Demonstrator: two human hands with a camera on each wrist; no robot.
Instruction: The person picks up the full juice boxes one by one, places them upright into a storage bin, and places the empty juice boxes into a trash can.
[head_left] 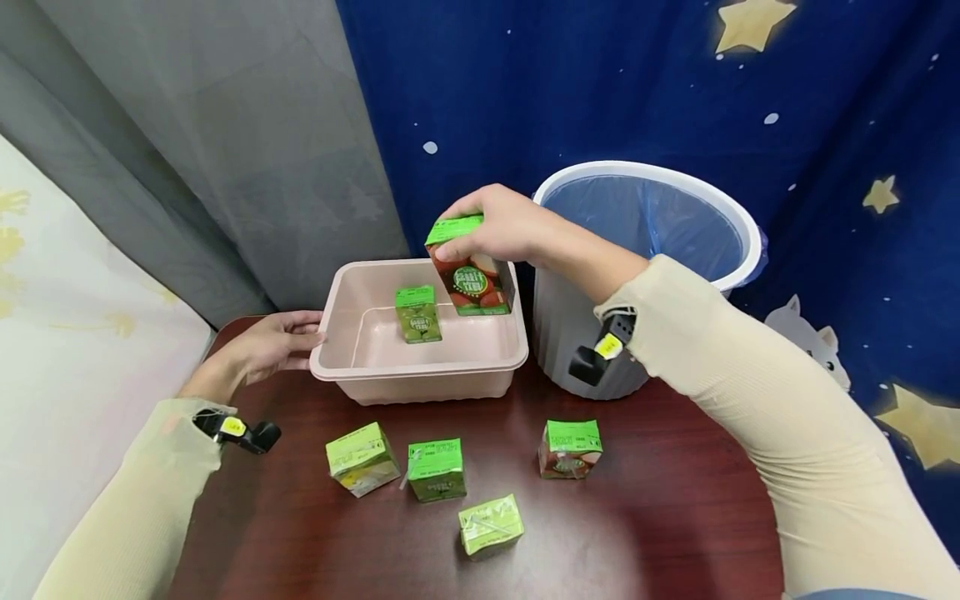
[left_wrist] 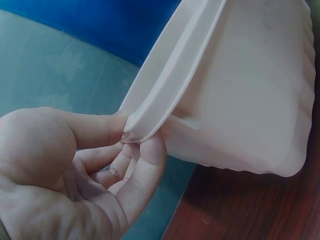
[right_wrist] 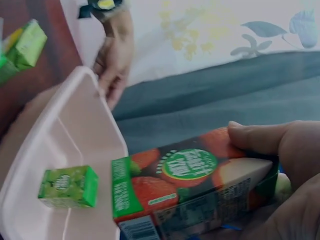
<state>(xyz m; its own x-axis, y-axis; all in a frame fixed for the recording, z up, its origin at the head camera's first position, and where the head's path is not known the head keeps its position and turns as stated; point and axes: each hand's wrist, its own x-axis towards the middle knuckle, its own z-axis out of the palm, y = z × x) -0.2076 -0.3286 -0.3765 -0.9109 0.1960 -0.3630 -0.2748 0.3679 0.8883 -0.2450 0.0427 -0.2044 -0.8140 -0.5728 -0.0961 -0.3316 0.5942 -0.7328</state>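
Observation:
My right hand (head_left: 504, 223) grips a red juice box (head_left: 470, 279) with a green top and holds it over the right part of a pale pink plastic basin (head_left: 420, 367). In the right wrist view the thumb presses one broad face of this juice box (right_wrist: 195, 175). Inside the basin lies a green juice box (head_left: 418, 315). At the basin's left side, my left hand (head_left: 272, 343) pinches the rim; thumb and fingers close on its corner in the left wrist view, by the basin wall (left_wrist: 245, 90).
On the dark red table stand a yellow-green juice box (head_left: 363, 460), a green one (head_left: 437, 471), another yellow-green one (head_left: 491, 526) and a red one (head_left: 570, 450). A lined waste bin (head_left: 600, 333) stands right of the basin. Grey and blue curtains (head_left: 480, 100) hang behind.

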